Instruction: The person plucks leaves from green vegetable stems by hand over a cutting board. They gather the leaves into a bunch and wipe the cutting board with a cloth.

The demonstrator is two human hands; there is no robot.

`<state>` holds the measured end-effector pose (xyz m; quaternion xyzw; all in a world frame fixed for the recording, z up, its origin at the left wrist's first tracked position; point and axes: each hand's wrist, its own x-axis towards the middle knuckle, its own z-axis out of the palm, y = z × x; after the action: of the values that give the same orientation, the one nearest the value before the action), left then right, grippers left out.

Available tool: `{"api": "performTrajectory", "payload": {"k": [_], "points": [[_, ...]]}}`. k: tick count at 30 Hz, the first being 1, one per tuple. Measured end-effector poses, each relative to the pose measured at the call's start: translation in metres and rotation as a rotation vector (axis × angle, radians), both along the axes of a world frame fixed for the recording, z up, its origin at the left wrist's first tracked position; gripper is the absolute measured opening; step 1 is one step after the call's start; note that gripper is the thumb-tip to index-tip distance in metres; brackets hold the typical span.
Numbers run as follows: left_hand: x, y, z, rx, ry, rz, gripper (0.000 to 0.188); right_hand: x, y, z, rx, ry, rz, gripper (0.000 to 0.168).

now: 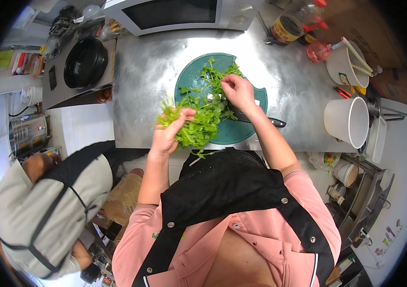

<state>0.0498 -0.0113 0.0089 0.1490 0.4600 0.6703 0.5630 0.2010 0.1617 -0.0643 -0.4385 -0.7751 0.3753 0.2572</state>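
A leafy bunch of green herbs (199, 132), perhaps cilantro, is gripped by its stems in my left hand (169, 131) at the left edge of a round green cutting board (232, 133). Over the board's upper right, my right hand (238, 91) has its fingertips pinched together beside loose sprigs (212, 75). Whether a sprig is between those fingertips is hard to tell. Under my right forearm lies a knife, its black handle (277, 122) sticking out past the board's right edge. Part of its blade is hidden by leaves and my arm.
A microwave (174, 16) stands at the table's (142, 71) far side. Bottles (289, 28) and white plastic tubs (339, 118) line the right. A black bowl (85, 62) sits on a side surface at left. Another person (60, 208) in an apron bends close by on my left.
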Motion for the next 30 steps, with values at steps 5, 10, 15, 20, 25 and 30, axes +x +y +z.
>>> {"api": "performTrajectory", "payload": {"k": [5,10,15,20,25,30], "points": [[-0.037,-0.036,0.000,0.182,-0.127,0.074,0.013,-0.020,0.009,-0.021,0.353,-0.254,0.218,0.007],[-0.051,-0.050,0.010,0.298,-0.188,0.117,0.013,-0.045,0.009,-0.036,0.610,-0.377,0.468,0.007],[-0.060,-0.052,0.010,0.275,-0.119,0.178,0.013,-0.061,0.012,-0.042,0.688,-0.457,0.581,0.008],[-0.058,-0.043,0.005,0.139,-0.005,0.222,0.010,-0.053,0.036,-0.028,0.663,-0.258,0.666,0.007],[-0.037,-0.025,-0.002,-0.158,0.004,0.198,0.016,-0.030,0.024,0.001,0.160,0.199,0.375,0.008],[-0.019,-0.003,-0.015,-0.150,-0.006,0.160,0.015,-0.010,0.010,0.029,0.161,0.281,0.172,0.010]]}}
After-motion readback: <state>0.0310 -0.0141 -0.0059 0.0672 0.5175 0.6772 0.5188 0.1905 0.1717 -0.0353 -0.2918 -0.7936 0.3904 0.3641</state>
